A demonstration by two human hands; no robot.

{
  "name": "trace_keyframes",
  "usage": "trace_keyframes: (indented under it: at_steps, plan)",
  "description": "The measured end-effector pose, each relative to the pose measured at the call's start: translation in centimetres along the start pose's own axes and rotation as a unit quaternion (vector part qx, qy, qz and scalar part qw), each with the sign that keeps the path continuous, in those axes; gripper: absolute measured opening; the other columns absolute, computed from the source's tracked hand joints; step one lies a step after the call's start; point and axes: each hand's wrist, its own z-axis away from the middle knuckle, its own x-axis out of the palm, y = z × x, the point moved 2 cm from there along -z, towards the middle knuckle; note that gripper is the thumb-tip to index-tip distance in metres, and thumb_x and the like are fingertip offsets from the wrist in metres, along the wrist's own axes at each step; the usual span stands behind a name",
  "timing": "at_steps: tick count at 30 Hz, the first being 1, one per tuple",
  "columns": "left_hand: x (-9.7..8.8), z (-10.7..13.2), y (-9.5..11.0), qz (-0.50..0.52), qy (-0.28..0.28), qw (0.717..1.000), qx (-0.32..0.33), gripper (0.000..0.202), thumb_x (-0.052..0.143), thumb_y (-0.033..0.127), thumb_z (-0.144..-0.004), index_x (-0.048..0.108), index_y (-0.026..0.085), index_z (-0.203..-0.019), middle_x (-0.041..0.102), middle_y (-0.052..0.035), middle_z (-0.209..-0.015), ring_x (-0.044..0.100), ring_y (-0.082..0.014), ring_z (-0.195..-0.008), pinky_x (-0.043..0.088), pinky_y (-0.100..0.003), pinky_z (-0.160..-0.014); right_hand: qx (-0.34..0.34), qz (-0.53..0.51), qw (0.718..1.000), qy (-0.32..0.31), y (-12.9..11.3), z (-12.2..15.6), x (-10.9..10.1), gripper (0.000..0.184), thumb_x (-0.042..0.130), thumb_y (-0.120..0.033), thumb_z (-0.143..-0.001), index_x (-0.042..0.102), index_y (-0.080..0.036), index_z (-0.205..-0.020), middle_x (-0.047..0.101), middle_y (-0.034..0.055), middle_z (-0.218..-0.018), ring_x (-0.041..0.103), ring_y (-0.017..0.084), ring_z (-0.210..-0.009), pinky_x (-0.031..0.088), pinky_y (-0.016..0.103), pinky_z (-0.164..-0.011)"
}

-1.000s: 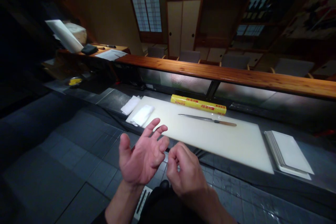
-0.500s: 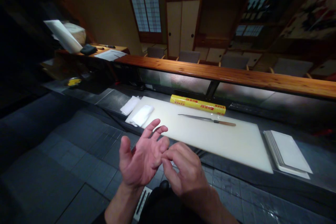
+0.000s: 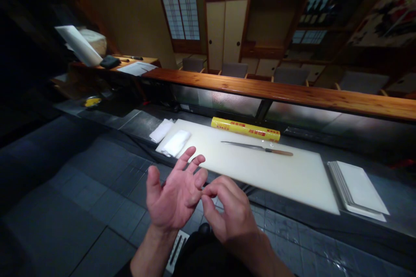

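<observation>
Palm up, my left hand (image 3: pixel 178 197) is held in front of the counter with its thumb and fingers apart and nothing lying on the palm. My right hand (image 3: pixel 229 210) is closed, its thumb and index finger pinched at the little finger of the left hand. Whether something tiny sits in that pinch, I cannot see. Beyond both hands lies a white cutting board (image 3: pixel 256 177). On it rests a long knife (image 3: pixel 243 145) with a wooden handle (image 3: pixel 281 152), its blade pointing left. A folded white cloth (image 3: pixel 176 143) lies on the board's left end.
A second folded cloth (image 3: pixel 161 130) lies left of the board. Behind the board is a yellow roll with red print (image 3: pixel 245 129). Stacked white trays (image 3: pixel 359 186) stand at the right. A raised wooden counter (image 3: pixel 227 82) runs along the back, with chairs (image 3: pixel 234 69) behind it.
Both hands keep nearly the same pose. The left hand has shifted slightly left, and the right fingertips have moved a little at the little finger. The things on the counter have not moved.
</observation>
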Motion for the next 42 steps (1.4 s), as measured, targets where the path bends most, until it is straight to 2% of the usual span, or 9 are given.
trace_keyframes:
  at_steps: [6,11,18,23,27,31,33,38,42]
  plan:
    - [0.1,0.0,-0.1,-0.035,-0.018,0.999,0.009,0.078,0.061,0.064,-0.074,0.044,0.015,-0.132,0.041,-0.0118,-0.115,0.040,-0.0136,-0.074,0.031,-0.013,-0.040,-0.034,0.043,0.999,0.001,-0.1,-0.3,-0.1,0.008,0.053,-0.003,-0.080,0.053,-0.011,-0.077,0.052,0.0054,-0.075,0.046,0.013,-0.073,0.037,0.029,-0.066]
    - [0.1,0.1,-0.2,-0.025,-0.007,1.000,0.011,0.076,0.064,0.062,-0.073,0.045,0.015,-0.130,0.042,-0.0113,-0.113,0.041,-0.0137,-0.074,0.037,-0.015,-0.042,-0.054,0.105,0.993,0.005,0.1,-0.3,0.5,0.010,0.050,-0.002,-0.077,0.047,-0.011,-0.074,0.048,0.0047,-0.072,0.043,0.012,-0.070,0.034,0.028,-0.062]
    - [0.2,0.1,-0.1,0.046,0.011,0.999,-0.019,0.071,0.058,0.060,-0.078,0.043,0.013,-0.130,0.044,-0.0121,-0.111,0.038,-0.0132,-0.073,0.033,-0.014,-0.042,0.015,0.087,0.996,0.020,0.3,-0.3,0.8,0.014,0.044,-0.007,-0.083,0.045,-0.013,-0.070,0.048,0.0032,-0.070,0.045,0.010,-0.066,0.037,0.023,-0.060]
    - [-0.2,0.1,0.0,0.071,0.010,0.997,-0.023,0.066,0.054,0.057,-0.082,0.042,0.013,-0.131,0.043,-0.0124,-0.112,0.037,-0.0130,-0.073,0.036,-0.015,-0.044,0.056,0.070,0.995,0.033,0.3,-0.3,0.5,0.015,0.041,-0.008,-0.084,0.044,-0.012,-0.071,0.046,0.0022,-0.069,0.043,0.008,-0.065,0.035,0.023,-0.060]
    - [-0.2,0.0,0.1,0.073,0.014,0.997,-0.019,0.066,0.053,0.057,-0.083,0.042,0.012,-0.131,0.043,-0.0126,-0.112,0.038,-0.0126,-0.073,0.036,-0.015,-0.044,0.043,0.045,0.998,0.003,0.2,-0.2,0.2,0.021,0.037,-0.011,-0.090,0.043,-0.012,-0.070,0.044,0.0037,-0.069,0.041,0.010,-0.067,0.033,0.026,-0.061]
    - [0.0,0.1,0.1,0.051,0.009,0.999,-0.012,0.068,0.056,0.057,-0.081,0.043,0.013,-0.131,0.043,-0.0126,-0.113,0.038,-0.0130,-0.073,0.034,-0.014,-0.044,0.028,-0.024,0.999,0.012,0.0,-0.3,-0.1,0.009,0.049,-0.007,-0.085,0.048,-0.013,-0.078,0.052,0.0029,-0.080,0.047,0.010,-0.079,0.038,0.025,-0.072]
    - [0.1,0.2,0.1,0.034,0.007,0.999,-0.010,0.069,0.057,0.059,-0.080,0.043,0.014,-0.131,0.043,-0.0123,-0.113,0.038,-0.0130,-0.073,0.033,-0.014,-0.043,0.013,-0.042,0.999,0.008,-0.2,-0.4,-0.1,0.010,0.053,-0.004,-0.082,0.051,-0.014,-0.084,0.055,0.0021,-0.086,0.050,0.010,-0.084,0.041,0.025,-0.076]
    - [0.3,0.5,0.0,-0.005,-0.008,1.000,-0.007,0.074,0.061,0.061,-0.076,0.044,0.015,-0.130,0.043,-0.0110,-0.111,0.037,-0.0123,-0.072,0.030,-0.013,-0.042,-0.014,-0.017,1.000,-0.011,-0.5,-0.4,-0.2,0.010,0.051,-0.004,-0.083,0.051,-0.014,-0.085,0.056,0.0027,-0.085,0.049,0.011,-0.081,0.040,0.027,-0.073]
    - [0.3,0.5,-0.1,-0.010,-0.028,1.000,-0.009,0.073,0.059,0.062,-0.076,0.044,0.015,-0.131,0.042,-0.0111,-0.113,0.038,-0.0128,-0.073,0.032,-0.014,-0.043,0.022,-0.010,0.999,-0.040,-0.5,-0.4,-0.1,0.009,0.046,-0.008,-0.086,0.048,-0.013,-0.078,0.054,0.0041,-0.081,0.049,0.012,-0.079,0.040,0.026,-0.071]
